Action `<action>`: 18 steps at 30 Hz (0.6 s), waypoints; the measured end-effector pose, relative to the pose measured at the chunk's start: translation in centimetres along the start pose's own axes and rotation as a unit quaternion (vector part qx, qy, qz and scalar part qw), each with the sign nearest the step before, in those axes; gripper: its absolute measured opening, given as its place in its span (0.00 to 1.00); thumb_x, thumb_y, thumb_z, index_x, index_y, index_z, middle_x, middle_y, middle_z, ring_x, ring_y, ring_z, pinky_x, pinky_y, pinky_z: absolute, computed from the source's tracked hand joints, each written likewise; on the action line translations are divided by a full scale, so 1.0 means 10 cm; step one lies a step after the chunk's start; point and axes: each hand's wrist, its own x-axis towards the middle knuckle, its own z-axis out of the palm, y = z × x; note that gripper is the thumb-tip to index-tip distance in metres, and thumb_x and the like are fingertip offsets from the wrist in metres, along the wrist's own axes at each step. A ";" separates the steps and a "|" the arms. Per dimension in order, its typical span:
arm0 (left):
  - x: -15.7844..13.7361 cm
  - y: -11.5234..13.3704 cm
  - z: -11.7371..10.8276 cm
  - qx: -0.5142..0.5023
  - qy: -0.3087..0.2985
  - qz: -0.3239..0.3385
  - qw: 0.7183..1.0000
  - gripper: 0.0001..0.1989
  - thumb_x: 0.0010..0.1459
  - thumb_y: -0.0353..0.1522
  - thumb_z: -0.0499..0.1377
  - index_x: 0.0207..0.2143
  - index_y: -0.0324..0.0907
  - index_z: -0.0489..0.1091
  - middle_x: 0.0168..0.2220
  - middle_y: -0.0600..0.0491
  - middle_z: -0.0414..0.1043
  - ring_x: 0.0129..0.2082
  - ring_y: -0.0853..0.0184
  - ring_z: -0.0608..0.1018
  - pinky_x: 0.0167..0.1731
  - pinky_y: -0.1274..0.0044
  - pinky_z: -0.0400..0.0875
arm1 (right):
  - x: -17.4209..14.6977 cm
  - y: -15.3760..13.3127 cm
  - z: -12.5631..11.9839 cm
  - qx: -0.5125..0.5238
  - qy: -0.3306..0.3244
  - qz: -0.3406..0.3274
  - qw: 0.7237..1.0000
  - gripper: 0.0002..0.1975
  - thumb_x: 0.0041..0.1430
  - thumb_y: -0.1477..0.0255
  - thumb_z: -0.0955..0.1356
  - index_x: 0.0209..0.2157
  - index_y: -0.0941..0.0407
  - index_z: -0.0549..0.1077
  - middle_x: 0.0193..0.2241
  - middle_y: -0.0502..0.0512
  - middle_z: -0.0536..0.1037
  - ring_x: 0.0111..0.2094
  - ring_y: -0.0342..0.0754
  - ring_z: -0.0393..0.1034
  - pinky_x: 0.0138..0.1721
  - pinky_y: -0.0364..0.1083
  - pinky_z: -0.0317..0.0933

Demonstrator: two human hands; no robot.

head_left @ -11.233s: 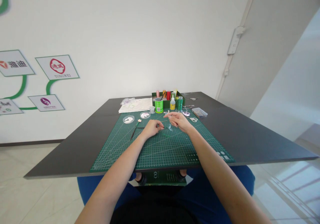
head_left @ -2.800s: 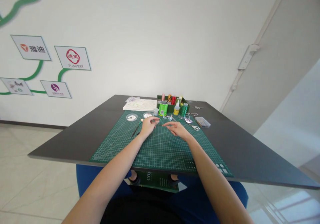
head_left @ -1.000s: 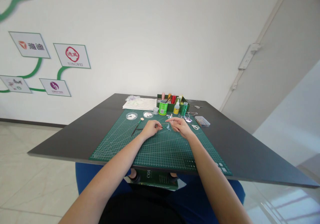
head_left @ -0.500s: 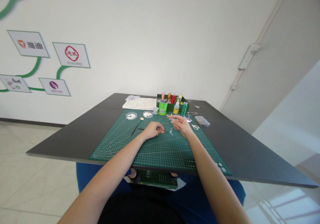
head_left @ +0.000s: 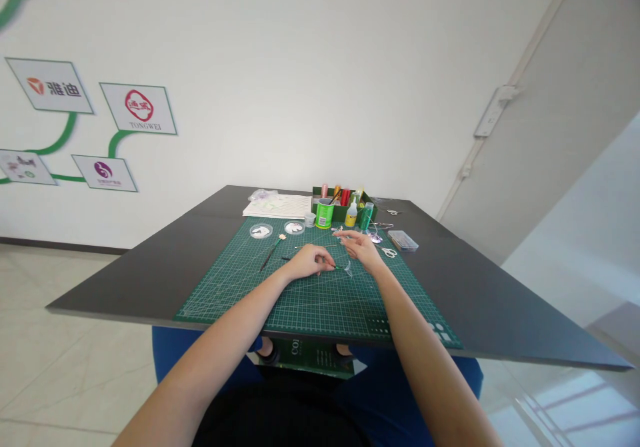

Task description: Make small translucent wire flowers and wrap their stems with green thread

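Observation:
My left hand (head_left: 311, 261), low over the green cutting mat (head_left: 310, 304), pinches a thin dark stem. A pale, see-through petal-like piece (head_left: 348, 269) shows at the stem's right end. Higher and to the right is my right hand (head_left: 361, 246), its index finger reaching left and the other fingers curled in. Whether a fine thread or some small piece lies between those fingers is too small to tell. Left of my hands, a dark stem with a cream flower-like tip (head_left: 282, 237) rests on the mat.
Two shallow dishes (head_left: 261, 232) with white pieces and a small white tub (head_left: 310, 220) stand along the mat's far edge. Behind are a green can (head_left: 324, 214), a glue bottle (head_left: 351, 215), and a box of thread spools (head_left: 317, 192). White-handled scissors (head_left: 389, 252) and a clear case (head_left: 403, 241) lie right.
My left hand has shifted slightly right, and the stem with its pale piece has moved and turned a little. My right hand stays nearly in place. The whole view has shifted slightly.

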 end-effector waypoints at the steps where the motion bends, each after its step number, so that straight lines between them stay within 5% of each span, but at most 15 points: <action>1: 0.00 0.01 0.00 -0.005 -0.001 0.000 1.000 0.05 0.52 0.31 0.68 0.31 0.38 0.79 0.24 0.54 0.76 0.18 0.73 0.73 0.25 0.80 0.66 | 0.01 0.02 0.00 -0.005 -0.001 0.004 1.000 0.27 0.53 0.54 0.72 0.45 0.60 0.78 0.14 0.39 0.49 0.17 0.38 0.40 0.20 0.43 0.35; 18: 0.01 0.09 -0.05 -0.077 0.061 0.009 0.995 0.10 0.53 0.36 0.68 0.32 0.37 0.78 0.22 0.55 0.74 0.18 0.73 0.73 0.24 0.80 0.66 | 0.05 0.18 -0.03 -0.101 0.005 0.055 0.993 0.25 0.52 0.55 0.70 0.41 0.62 0.80 0.15 0.45 0.62 0.18 0.39 0.46 0.20 0.42 0.41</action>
